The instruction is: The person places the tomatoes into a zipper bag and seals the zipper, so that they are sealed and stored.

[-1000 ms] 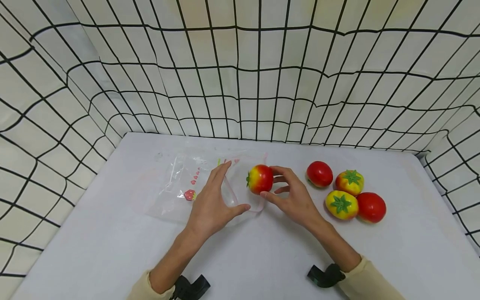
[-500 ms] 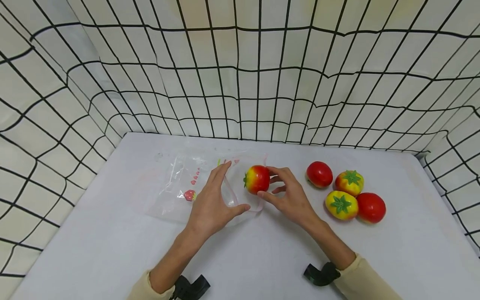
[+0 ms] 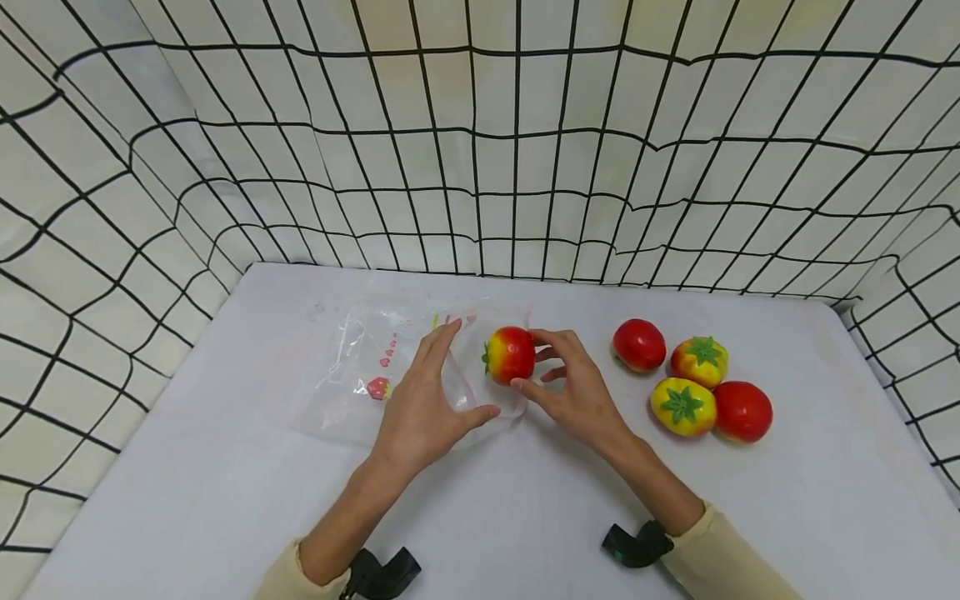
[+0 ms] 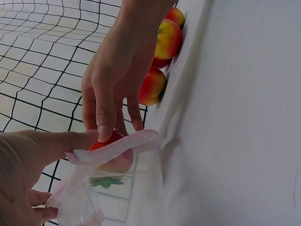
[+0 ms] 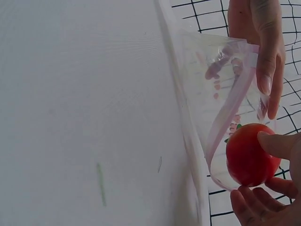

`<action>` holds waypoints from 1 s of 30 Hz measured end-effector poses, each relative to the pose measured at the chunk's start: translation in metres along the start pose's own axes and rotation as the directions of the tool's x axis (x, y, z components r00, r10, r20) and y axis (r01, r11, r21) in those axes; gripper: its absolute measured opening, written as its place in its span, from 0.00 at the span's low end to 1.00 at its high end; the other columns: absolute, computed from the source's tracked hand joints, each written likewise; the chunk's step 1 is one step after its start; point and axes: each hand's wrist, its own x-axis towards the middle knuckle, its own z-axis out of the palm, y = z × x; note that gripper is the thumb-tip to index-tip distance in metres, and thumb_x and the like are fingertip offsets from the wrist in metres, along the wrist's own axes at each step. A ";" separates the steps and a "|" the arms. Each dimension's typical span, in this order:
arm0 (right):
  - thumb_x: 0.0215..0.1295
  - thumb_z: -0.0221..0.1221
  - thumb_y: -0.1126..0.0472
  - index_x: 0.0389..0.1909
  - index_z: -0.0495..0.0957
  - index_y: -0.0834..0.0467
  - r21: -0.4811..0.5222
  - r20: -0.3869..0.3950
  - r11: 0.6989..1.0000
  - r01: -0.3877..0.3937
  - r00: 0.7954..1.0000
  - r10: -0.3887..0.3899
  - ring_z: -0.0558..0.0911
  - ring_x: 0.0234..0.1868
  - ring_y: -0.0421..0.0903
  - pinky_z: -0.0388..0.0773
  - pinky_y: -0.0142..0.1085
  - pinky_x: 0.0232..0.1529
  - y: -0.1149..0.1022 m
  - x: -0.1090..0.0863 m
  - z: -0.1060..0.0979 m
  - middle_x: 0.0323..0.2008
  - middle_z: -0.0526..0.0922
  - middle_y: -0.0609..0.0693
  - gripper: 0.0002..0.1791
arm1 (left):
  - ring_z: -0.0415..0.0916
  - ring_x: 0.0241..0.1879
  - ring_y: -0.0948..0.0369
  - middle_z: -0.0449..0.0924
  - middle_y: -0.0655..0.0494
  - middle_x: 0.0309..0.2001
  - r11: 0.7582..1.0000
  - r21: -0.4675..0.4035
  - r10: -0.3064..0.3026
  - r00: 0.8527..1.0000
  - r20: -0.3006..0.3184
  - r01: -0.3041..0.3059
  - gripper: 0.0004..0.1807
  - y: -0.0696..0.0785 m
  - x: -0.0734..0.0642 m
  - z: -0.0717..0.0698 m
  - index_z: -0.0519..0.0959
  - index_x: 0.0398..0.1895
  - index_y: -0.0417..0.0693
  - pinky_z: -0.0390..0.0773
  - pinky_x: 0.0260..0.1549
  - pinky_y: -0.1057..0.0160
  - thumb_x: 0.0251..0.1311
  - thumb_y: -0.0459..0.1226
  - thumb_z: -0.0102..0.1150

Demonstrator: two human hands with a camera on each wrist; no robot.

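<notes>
Backdrop: black netting point(image 3: 516, 135) before pale walls, around a white table point(image 3: 187, 467).
Held fruit: glossy round red-and-yellow fruit with a green leafy top point(image 3: 510, 356), at the bag's mouth, leaves toward the bag; I cannot tell how far it is inside.
Bag: clear plastic bag with strawberry prints point(image 3: 337, 383) and a pink rim point(image 4: 129, 145).
Left hand point(image 3: 420, 417): thumb and fingers spread apart at the mouth.
Right hand point(image 3: 573, 392): thumb and fingers pinching the fruit.
Loose fruits: plain red round fruit point(image 3: 639, 345) near a close trio of two yellow leafy-topped fruits point(image 3: 683, 407) and another red round fruit point(image 3: 742, 412).
Step in hand: apparently bagging this fruit.
Next move: probably calls for passing the rim cleanly, then loosening the pinch.
</notes>
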 end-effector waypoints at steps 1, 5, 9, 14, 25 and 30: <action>0.60 0.75 0.58 0.72 0.70 0.52 -0.004 -0.003 1.000 0.005 1.000 -0.005 0.81 0.61 0.53 0.88 0.50 0.56 0.000 0.000 0.001 0.62 0.75 0.55 0.39 | 0.68 0.75 0.47 0.58 0.53 0.81 1.000 0.000 0.001 1.000 -0.003 -0.001 0.63 0.000 0.000 0.000 0.55 0.83 0.54 0.84 0.59 0.44 0.45 0.47 0.84; 0.59 0.75 0.59 0.72 0.72 0.52 -0.016 -0.005 0.999 0.027 1.000 -0.028 0.81 0.59 0.52 0.88 0.50 0.55 -0.001 0.000 0.004 0.60 0.75 0.56 0.39 | 0.67 0.76 0.48 0.59 0.52 0.81 1.000 -0.004 0.002 1.000 -0.007 -0.002 0.62 0.001 0.000 -0.001 0.56 0.82 0.53 0.85 0.58 0.44 0.45 0.47 0.85; 0.59 0.75 0.59 0.72 0.73 0.52 -0.033 -0.011 0.998 0.052 0.999 -0.052 0.82 0.56 0.50 0.88 0.48 0.53 -0.003 0.000 0.007 0.59 0.76 0.55 0.39 | 0.66 0.76 0.48 0.59 0.51 0.81 1.000 -0.005 0.001 1.000 -0.008 -0.001 0.62 0.002 0.000 -0.001 0.56 0.82 0.53 0.85 0.57 0.44 0.44 0.46 0.85; 0.59 0.76 0.60 0.71 0.74 0.53 -0.040 -0.016 0.995 0.086 0.996 -0.087 0.83 0.52 0.50 0.89 0.48 0.52 -0.005 0.001 0.011 0.57 0.77 0.55 0.39 | 0.66 0.76 0.48 0.59 0.52 0.81 1.000 -0.008 0.003 1.000 -0.013 -0.004 0.62 0.002 0.000 -0.002 0.56 0.82 0.53 0.86 0.57 0.45 0.45 0.46 0.84; 0.61 0.73 0.64 0.69 0.75 0.56 -0.049 -0.055 0.992 0.114 0.992 -0.116 0.88 0.49 0.50 0.90 0.48 0.50 -0.007 0.002 0.012 0.57 0.79 0.59 0.34 | 0.65 0.77 0.46 0.60 0.48 0.80 1.000 -0.013 -0.002 1.000 -0.027 0.002 0.63 0.002 0.001 -0.003 0.56 0.82 0.51 0.85 0.56 0.43 0.43 0.45 0.85; 0.63 0.72 0.62 0.65 0.77 0.54 -0.041 -0.060 0.995 0.089 0.994 -0.092 0.88 0.50 0.49 0.90 0.47 0.52 -0.009 0.002 0.005 0.56 0.79 0.58 0.29 | 0.65 0.77 0.47 0.59 0.49 0.80 1.000 -0.020 -0.015 1.000 -0.019 0.015 0.62 0.002 0.001 -0.004 0.56 0.82 0.53 0.84 0.59 0.42 0.44 0.46 0.85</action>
